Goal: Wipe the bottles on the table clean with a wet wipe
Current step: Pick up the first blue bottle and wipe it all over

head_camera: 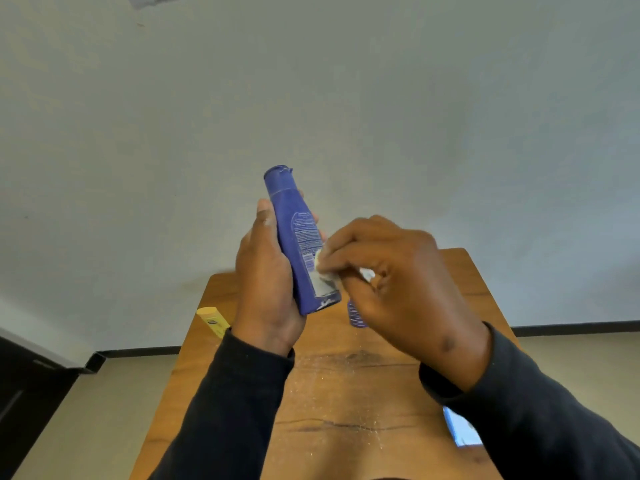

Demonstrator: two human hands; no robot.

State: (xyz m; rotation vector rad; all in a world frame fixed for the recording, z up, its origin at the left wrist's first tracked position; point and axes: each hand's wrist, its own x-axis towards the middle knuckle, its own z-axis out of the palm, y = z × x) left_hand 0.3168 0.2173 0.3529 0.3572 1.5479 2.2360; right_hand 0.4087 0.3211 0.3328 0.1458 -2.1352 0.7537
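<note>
My left hand (266, 275) grips a dark blue bottle (294, 233) above the wooden table (346, 393), cap end pointing up and away, label side toward me. My right hand (398, 278) pinches a white wet wipe (327, 268) and presses it against the lower part of the bottle's label. A second bottle, purple with a white pattern (356, 315), stands on the table behind my right hand and is mostly hidden. A pale yellow bottle (213, 320) lies near the table's left edge.
White specks and dust are scattered across the middle of the table. A light blue packet (460, 427) lies at the table's right side, partly under my right sleeve. A grey wall stands behind the table, and a dark door is at the lower left.
</note>
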